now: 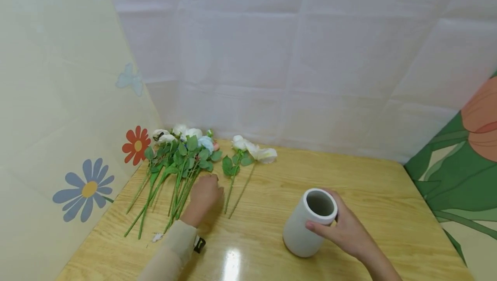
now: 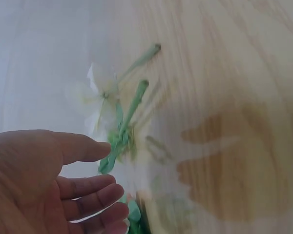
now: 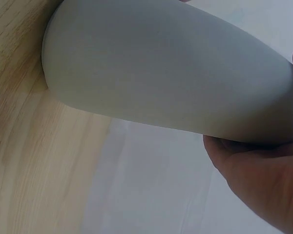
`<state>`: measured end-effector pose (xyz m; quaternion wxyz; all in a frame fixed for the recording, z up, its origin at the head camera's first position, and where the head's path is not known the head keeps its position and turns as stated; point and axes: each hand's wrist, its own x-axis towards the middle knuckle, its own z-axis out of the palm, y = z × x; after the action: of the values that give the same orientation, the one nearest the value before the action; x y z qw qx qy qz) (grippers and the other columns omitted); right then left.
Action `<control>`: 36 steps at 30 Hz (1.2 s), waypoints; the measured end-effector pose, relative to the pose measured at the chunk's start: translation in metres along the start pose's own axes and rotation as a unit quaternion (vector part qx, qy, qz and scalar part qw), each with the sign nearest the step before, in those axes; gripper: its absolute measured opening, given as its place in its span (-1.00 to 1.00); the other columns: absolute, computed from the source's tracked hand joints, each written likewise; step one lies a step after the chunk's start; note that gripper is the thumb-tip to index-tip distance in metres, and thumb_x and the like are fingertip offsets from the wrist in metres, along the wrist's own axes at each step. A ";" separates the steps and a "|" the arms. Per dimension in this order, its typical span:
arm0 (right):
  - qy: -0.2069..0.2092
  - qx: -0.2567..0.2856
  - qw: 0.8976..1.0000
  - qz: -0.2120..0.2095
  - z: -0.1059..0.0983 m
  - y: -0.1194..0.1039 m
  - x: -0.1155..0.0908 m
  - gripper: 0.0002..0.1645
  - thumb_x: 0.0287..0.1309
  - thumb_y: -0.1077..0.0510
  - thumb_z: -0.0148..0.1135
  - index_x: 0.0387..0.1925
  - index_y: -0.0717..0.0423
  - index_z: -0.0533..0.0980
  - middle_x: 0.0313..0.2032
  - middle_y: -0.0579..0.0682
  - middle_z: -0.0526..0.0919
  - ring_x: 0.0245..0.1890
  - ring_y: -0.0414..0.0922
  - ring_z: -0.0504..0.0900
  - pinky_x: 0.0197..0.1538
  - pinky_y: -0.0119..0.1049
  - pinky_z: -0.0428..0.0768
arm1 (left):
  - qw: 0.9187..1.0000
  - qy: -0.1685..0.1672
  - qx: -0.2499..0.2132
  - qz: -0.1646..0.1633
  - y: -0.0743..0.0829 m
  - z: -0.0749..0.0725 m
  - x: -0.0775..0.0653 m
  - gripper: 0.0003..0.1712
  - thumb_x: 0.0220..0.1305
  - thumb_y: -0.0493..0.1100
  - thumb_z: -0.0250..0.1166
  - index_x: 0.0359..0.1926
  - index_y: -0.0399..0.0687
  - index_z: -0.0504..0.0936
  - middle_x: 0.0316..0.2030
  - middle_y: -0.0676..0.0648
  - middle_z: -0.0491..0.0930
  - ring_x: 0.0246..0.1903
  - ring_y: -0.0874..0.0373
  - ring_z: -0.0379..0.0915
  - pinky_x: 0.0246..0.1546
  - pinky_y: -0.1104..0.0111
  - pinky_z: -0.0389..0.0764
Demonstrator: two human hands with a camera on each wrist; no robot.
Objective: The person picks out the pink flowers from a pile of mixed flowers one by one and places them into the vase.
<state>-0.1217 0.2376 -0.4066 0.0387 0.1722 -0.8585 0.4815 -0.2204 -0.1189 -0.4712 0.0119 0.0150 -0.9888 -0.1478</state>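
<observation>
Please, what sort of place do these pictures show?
It looks like an indoor tabletop booth, perhaps arranged for filming, though I cannot be sure. A wood-grain table stands before a creased, pale backdrop, with a flower-printed panel along its left side.

1. The left arm reaches forward, its pale sleeve [image 1: 168,250] ending short of the bare wrist [image 1: 190,218].
2. The left hand [image 1: 206,192] shows its back in the head view; in the left wrist view its thumb [image 2: 83,147] extends away from the loosely bent fingers [image 2: 100,198].
3. The right forearm [image 1: 380,266] is bare, slanting up and leftward.
4. The right hand [image 1: 341,227] is curved in a grip, thumb on the near side, fingers opposite.
5. Both hands are well apart.
</observation>
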 end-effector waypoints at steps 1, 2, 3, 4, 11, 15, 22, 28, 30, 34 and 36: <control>0.000 -0.002 1.000 -0.001 0.000 0.000 0.000 -0.09 -0.02 0.25 0.59 0.32 0.21 0.30 0.04 0.09 0.59 -0.03 -0.27 0.58 -0.08 -0.35 0.59 | 1.000 0.004 0.001 0.000 -0.002 -0.002 -0.001 -0.64 0.31 0.01 0.39 -0.09 -0.18 0.65 -0.24 -0.16 0.65 -0.20 -0.12 0.60 -0.30 0.01 0.67; 0.001 -0.003 1.000 -0.002 0.001 -0.001 0.000 -0.09 -0.03 0.25 0.59 0.32 0.22 0.30 0.04 0.09 0.59 -0.03 -0.28 0.58 -0.08 -0.35 0.59 | 1.000 0.008 0.005 0.003 -0.004 -0.004 -0.001 -0.64 0.30 0.01 0.39 -0.09 -0.20 0.65 -0.22 -0.17 0.65 -0.18 -0.13 0.59 -0.26 0.00 0.67; 0.000 -0.003 1.000 -0.005 0.001 -0.001 0.000 -0.08 -0.03 0.25 0.59 0.32 0.22 0.30 0.04 0.09 0.59 -0.02 -0.27 0.58 -0.07 -0.35 0.59 | 1.000 0.011 0.008 0.007 -0.007 -0.006 -0.002 -0.63 0.31 -0.01 0.39 -0.07 -0.23 0.65 -0.19 -0.19 0.65 -0.15 -0.14 0.59 -0.19 0.00 0.66; 0.000 -0.003 1.000 -0.008 0.002 -0.001 0.000 -0.08 -0.03 0.26 0.59 0.32 0.23 0.30 0.04 0.09 0.59 -0.02 -0.27 0.58 -0.06 -0.35 0.59 | 1.000 0.014 0.007 0.009 -0.009 -0.008 -0.003 -0.62 0.31 -0.03 0.39 -0.05 -0.25 0.65 -0.16 -0.21 0.64 -0.12 -0.16 0.58 -0.13 -0.01 0.66; -0.005 0.001 1.000 -0.019 0.005 -0.003 -0.001 -0.07 -0.04 0.26 0.60 0.33 0.18 0.29 0.03 0.06 0.58 -0.04 -0.27 0.59 -0.08 -0.35 0.58 | 0.999 0.031 0.017 0.006 -0.029 -0.018 -0.007 -0.57 0.32 -0.09 0.39 0.04 -0.33 0.63 -0.05 -0.31 0.60 -0.01 -0.26 0.52 -0.02 -0.04 0.62; -0.009 0.000 1.000 -0.025 0.007 -0.004 -0.001 -0.09 -0.04 0.24 0.60 0.31 0.17 0.30 0.01 0.06 0.60 -0.04 -0.25 0.60 -0.07 -0.34 0.58 | 0.999 0.037 0.011 -0.006 -0.039 -0.020 -0.008 -0.55 0.31 -0.11 0.39 0.06 -0.36 0.60 -0.04 -0.34 0.61 -0.01 -0.29 0.53 -0.04 -0.07 0.63; -0.018 0.001 1.000 -0.018 0.010 -0.006 0.000 -0.13 -0.01 0.18 0.60 0.28 0.12 0.32 0.02 0.00 0.60 -0.02 -0.24 0.60 -0.02 -0.31 0.58 | 0.999 0.018 0.010 -0.032 -0.053 -0.021 -0.008 -0.52 0.34 -0.12 0.34 0.10 -0.41 0.54 -0.01 -0.36 0.59 -0.03 -0.31 0.54 -0.13 -0.07 0.65; -0.016 0.001 0.999 -0.034 0.013 -0.007 -0.001 -0.13 -0.04 0.21 0.61 0.27 0.16 0.34 0.01 0.03 0.61 -0.02 -0.24 0.60 -0.02 -0.30 0.60 | 0.999 0.033 0.010 -0.034 -0.061 -0.021 -0.010 -0.53 0.34 -0.15 0.34 0.10 -0.44 0.52 -0.04 -0.38 0.57 -0.06 -0.30 0.54 -0.20 -0.07 0.66; -0.015 0.003 0.999 -0.032 0.014 -0.008 -0.001 -0.12 -0.05 0.20 0.62 0.27 0.16 0.34 0.01 0.03 0.61 -0.02 -0.25 0.60 -0.02 -0.31 0.59 | 0.999 0.035 0.012 -0.033 -0.062 -0.020 -0.011 -0.54 0.34 -0.16 0.34 0.10 -0.45 0.51 -0.05 -0.38 0.57 -0.06 -0.29 0.54 -0.20 -0.06 0.66; -0.017 0.001 0.999 -0.032 0.015 -0.010 -0.002 -0.11 -0.06 0.20 0.63 0.28 0.16 0.35 0.02 0.01 0.60 -0.01 -0.25 0.59 -0.01 -0.30 0.59 | 0.999 0.033 0.012 -0.031 -0.065 -0.018 -0.012 -0.59 0.35 -0.18 0.32 0.05 -0.44 0.52 -0.13 -0.33 0.59 -0.16 -0.25 0.56 -0.26 -0.02 0.66; -0.018 -0.001 0.999 -0.030 0.015 -0.010 -0.003 -0.10 -0.06 0.19 0.63 0.29 0.13 0.35 0.03 -0.01 0.60 0.00 -0.24 0.58 -0.01 -0.30 0.59 | 0.999 0.032 0.011 -0.031 -0.065 -0.018 -0.011 -0.63 0.35 -0.19 0.31 0.00 -0.43 0.52 -0.19 -0.30 0.60 -0.23 -0.21 0.57 -0.32 0.00 0.65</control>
<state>-0.1144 0.2208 -0.4074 0.0379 0.2069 -0.8538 0.4762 -0.2067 -0.1860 -0.4730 0.0383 0.0509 -0.9886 -0.1363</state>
